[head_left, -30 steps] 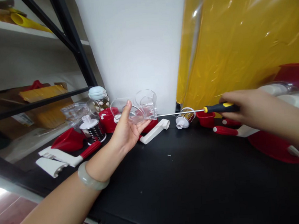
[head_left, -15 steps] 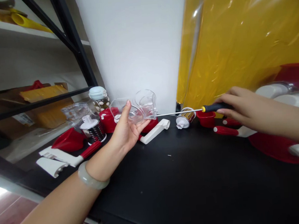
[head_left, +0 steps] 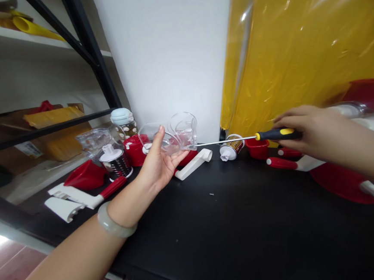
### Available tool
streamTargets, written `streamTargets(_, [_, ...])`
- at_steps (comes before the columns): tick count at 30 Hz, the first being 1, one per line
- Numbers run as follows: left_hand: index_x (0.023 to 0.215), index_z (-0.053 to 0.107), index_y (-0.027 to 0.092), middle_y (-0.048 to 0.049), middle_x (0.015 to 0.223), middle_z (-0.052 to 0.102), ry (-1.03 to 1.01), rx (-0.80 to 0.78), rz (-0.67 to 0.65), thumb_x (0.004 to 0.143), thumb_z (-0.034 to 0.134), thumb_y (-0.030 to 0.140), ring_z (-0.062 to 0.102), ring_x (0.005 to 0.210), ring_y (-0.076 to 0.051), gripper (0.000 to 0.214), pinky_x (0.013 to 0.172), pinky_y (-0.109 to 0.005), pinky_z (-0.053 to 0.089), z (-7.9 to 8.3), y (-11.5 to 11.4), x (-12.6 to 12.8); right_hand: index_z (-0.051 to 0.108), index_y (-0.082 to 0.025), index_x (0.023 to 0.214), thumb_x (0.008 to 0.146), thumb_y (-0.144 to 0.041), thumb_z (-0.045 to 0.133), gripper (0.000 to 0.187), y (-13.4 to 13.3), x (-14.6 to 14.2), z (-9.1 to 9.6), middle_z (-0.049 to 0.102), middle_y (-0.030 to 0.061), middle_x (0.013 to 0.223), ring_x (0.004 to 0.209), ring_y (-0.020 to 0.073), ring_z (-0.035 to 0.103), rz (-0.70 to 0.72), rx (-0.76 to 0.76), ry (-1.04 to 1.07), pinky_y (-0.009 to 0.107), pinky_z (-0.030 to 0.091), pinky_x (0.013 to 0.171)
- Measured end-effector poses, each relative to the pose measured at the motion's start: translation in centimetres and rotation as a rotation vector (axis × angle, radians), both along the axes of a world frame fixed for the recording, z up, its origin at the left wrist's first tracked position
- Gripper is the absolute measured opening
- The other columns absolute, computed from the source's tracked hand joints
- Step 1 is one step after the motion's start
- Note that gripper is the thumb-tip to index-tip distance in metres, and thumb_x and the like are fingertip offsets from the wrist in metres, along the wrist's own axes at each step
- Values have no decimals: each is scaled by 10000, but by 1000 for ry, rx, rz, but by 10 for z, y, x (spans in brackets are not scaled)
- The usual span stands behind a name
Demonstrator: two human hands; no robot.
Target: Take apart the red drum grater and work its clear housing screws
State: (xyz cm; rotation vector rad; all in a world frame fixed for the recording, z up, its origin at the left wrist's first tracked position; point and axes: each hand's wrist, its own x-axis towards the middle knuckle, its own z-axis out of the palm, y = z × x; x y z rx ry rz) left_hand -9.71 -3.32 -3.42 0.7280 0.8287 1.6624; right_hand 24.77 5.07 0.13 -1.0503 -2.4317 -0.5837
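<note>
My left hand (head_left: pixel 159 163) is closed on a clear plastic grater housing (head_left: pixel 185 131), thumb on the near side and fingers beneath, holding it above the black table. My right hand (head_left: pixel 302 126) grips the rear of a screwdriver (head_left: pixel 275 134) with a black and yellow handle. Its long shaft runs level to the left, and the tip meets the lower right corner of the housing. Below the housing lies a white crank handle (head_left: pixel 195 164). A grater drum (head_left: pixel 231 148) rests on its side behind the shaft. One small screw (head_left: pixel 211 194) lies on the table.
On the left are another grater drum (head_left: pixel 116 163), a red pusher (head_left: pixel 84 176), a white and red handle (head_left: pixel 88 197) and a bottle with a pale blue lid (head_left: pixel 122 119). At right sit a red cup (head_left: pixel 258 148) and a red basin (head_left: pixel 342 184). A black shelf frame (head_left: pixel 92 48) rises at left.
My right hand has shifted back along the screwdriver handle, uncovering its yellow patch. The screwdriver and housing have moved very slightly right; the tip still meets the corner.
</note>
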Motion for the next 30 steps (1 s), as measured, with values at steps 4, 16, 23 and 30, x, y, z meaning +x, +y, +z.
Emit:
streamTargets(4, [1461, 513, 189, -165, 1227, 721, -7, 7, -6, 987, 608, 489, 773, 970, -230, 569, 831, -317, 661, 1, 0, 1, 512, -279, 811, 747, -404, 610, 172, -4, -3, 0, 590, 9, 633, 545, 233, 563, -179, -90, -52, 336, 365, 520])
streamTargets(16, [1440, 538, 172, -168, 1219, 727, -4, 2, -2, 984, 608, 500, 779, 919, -222, 566, 801, -305, 665, 1, 0, 0, 671, -240, 1075, 965, -575, 393, 449, 3, -3, -10, 556, 110, 934, 868, 301, 584, 69, -14, 95, 463, 516, 767])
streamTargets(23, [1475, 506, 192, -178, 1241, 717, -2, 2, 2, 961, 640, 512, 780, 921, -231, 620, 813, -312, 661, -1, 1, -2, 694, -195, 1078, 903, -415, 542, 320, 2, -1, -3, 627, 160, 1017, 916, 315, 619, 184, 157, 60, 465, 535, 766])
streamTargets(30, [1482, 502, 185, -177, 1227, 720, -9, 5, -3, 973, 622, 501, 782, 889, -224, 611, 804, -320, 665, 1, 0, 0, 608, -249, 848, 811, -330, 548, 107, -2, -2, 3, 671, 73, 751, 697, 260, 635, 124, 86, 22, 376, 477, 601])
